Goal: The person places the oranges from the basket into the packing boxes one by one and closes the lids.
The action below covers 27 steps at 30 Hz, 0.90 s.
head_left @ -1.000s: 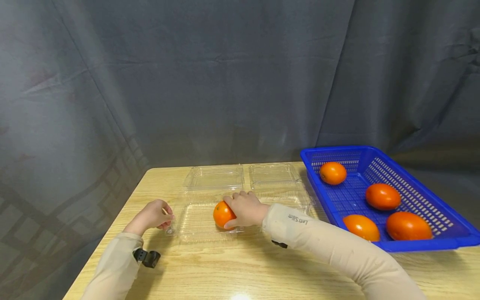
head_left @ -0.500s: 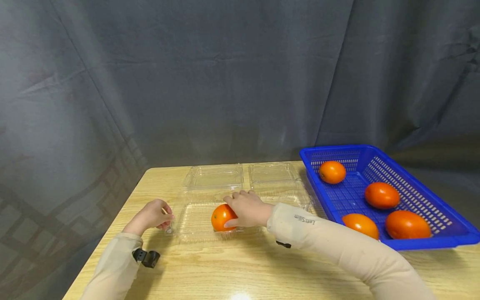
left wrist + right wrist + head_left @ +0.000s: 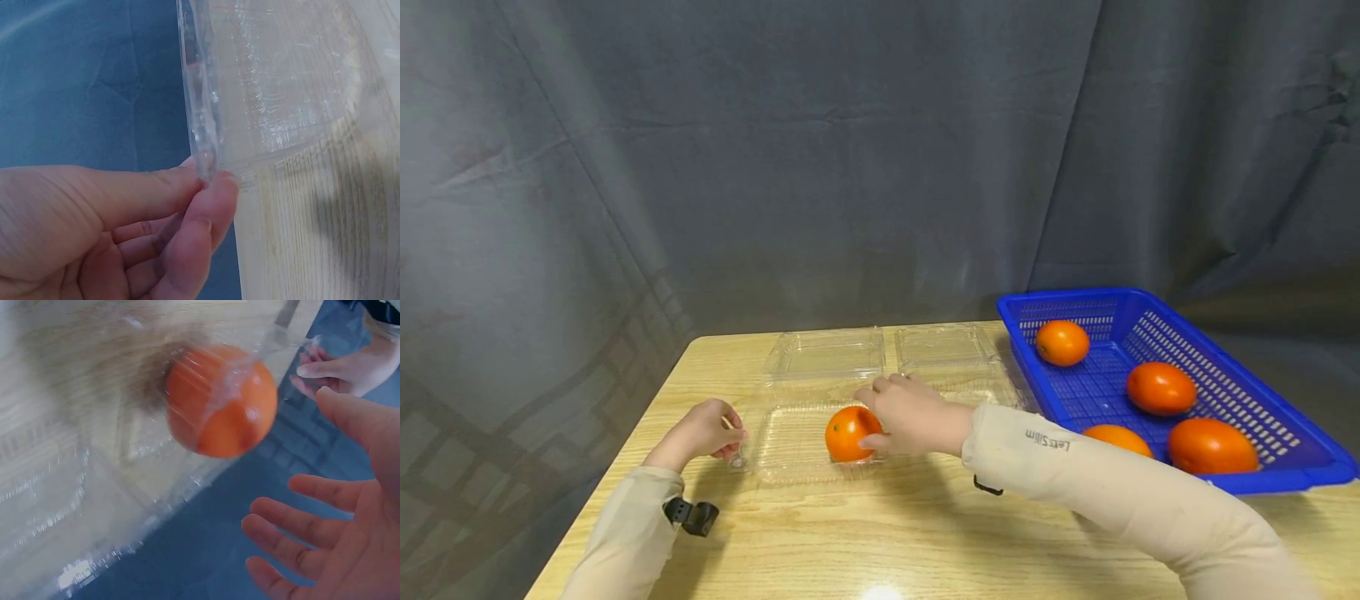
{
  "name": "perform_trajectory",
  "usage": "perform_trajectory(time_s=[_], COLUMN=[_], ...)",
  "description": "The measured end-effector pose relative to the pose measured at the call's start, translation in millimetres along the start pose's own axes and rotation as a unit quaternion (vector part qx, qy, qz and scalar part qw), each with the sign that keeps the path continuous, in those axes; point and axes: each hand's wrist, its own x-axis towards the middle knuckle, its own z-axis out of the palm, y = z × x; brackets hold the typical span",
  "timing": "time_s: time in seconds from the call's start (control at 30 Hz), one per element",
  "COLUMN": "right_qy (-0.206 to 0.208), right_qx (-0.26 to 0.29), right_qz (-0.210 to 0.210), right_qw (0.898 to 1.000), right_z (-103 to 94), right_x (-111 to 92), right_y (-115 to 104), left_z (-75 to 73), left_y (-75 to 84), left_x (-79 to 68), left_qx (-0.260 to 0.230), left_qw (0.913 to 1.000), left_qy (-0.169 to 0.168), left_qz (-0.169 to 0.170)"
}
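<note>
An orange (image 3: 847, 435) sits in the right part of a clear plastic clamshell box (image 3: 790, 437), whose lid (image 3: 831, 354) lies back toward the curtain. My left hand (image 3: 703, 432) pinches the left edge of this box between thumb and forefinger; the left wrist view shows the thin clear rim (image 3: 203, 134) in that pinch. Just right of the orange is my right hand (image 3: 913, 414). In the right wrist view its fingers (image 3: 294, 544) are spread and relaxed, with a gap between them and the orange.
A second clear clamshell (image 3: 943, 346) stands open to the right, partly behind my right hand. Beyond it, a blue basket (image 3: 1090, 383) holds several oranges (image 3: 1161, 388) and reaches the table's right side. A grey curtain (image 3: 850, 167) hangs behind the wooden table (image 3: 820, 542).
My right hand has let go of the orange and drawn slightly to the right. The orange stays in the box. My left hand keeps its pinch on the box edge.
</note>
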Motion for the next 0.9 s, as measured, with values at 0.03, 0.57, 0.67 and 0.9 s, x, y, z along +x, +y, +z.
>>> perform_trajectory(time_s=[0.03, 0.57, 0.67, 0.9], right_qy=[0.002, 0.080, 0.097, 0.097], right_qx=[0.001, -0.020, -0.036, -0.034], right_qz=[-0.002, 0.005, 0.013, 0.045], right_qw=[1.000, 0.997, 0.995, 0.994], right_z=[-3.3, -45.2, -49.1, -54.9], right_x=[-3.1, -50.9, -57.0, -71.6], right_y=[0.7, 40.1, 49.4, 68.1], left_z=[-0.1, -1.3, -1.4, -0.6], left_y=[0.0, 2.2, 2.3, 2.6], left_x=[0.0, -2.0, -2.6, -3.4], left_qx=[0.000, -0.004, -0.003, -0.008], left_qw=[1.0000, 1.0000, 1.0000, 1.0000], left_qy=[0.000, -0.003, -0.003, -0.002], left_qz=[0.000, 0.002, 0.003, 0.003])
